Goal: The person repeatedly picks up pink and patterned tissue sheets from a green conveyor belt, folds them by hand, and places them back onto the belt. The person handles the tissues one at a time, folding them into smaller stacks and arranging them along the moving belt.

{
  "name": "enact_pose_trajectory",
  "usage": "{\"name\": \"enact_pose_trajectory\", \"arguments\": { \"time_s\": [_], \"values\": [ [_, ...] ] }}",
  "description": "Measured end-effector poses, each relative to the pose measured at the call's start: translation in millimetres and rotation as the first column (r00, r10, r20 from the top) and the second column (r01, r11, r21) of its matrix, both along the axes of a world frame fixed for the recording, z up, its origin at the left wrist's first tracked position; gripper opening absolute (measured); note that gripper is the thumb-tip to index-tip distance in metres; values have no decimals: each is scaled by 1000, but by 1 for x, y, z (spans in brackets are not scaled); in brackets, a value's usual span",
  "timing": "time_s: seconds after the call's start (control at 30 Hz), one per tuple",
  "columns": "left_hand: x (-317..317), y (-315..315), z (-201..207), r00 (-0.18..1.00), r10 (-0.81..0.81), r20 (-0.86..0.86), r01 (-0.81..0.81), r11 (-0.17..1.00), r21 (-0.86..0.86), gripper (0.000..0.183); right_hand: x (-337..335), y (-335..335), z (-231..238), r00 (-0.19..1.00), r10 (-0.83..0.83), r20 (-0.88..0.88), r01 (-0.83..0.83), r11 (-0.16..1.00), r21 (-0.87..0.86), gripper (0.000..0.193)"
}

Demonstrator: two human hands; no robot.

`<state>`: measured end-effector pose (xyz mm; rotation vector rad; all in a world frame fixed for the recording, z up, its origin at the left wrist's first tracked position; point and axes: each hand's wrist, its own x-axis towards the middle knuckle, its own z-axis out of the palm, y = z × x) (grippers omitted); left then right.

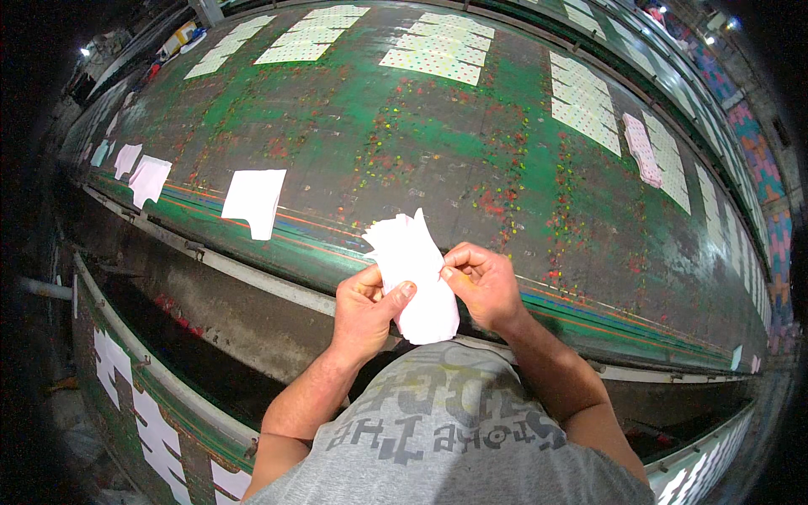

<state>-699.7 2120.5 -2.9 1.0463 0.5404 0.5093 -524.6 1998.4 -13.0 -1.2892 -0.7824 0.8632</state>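
Between my hands, close to my body, is a bundle of white fabric pieces, its upper end fanned into several loose edges. My left hand grips the bundle's left side, thumb lying across the front. With thumb and fingertips, my right hand pinches the right edge. Left of the bundle, a single white cut piece lies flat near the front edge of the long green table. Farther left lie a pale pink cut piece and a smaller one.
Dotted white panels lie in groups along the table's far side, with a pink dotted piece on one at the right. Red and yellow paint specks dot the surface. A metal rail runs along the near edge. Another table with white pieces stands lower left.
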Motion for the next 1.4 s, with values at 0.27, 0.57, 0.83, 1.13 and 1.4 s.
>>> {"name": "enact_pose_trajectory", "arguments": {
  "time_s": [0.27,0.57,0.83,1.13,1.4],
  "values": [
    [-37,16,-5,985,170,38,-166,983,-78,28,34,-35,4,944,-295,-148,280,953,-112,8],
    [-53,19,-8,980,168,108,-166,986,-22,30,85,-43,45,732,-461,502,485,870,93,16],
    [-17,-17,2,997,54,-47,-52,998,45,27,20,-15,45,730,46,682,3,997,-71,20],
    [29,-84,10,998,-12,-55,16,997,73,25,14,-88,53,775,-25,631,108,990,-94,25],
    [82,-168,18,986,-135,-95,155,952,262,22,58,-192,39,779,-198,595,247,969,-1,11]
  ]
}}
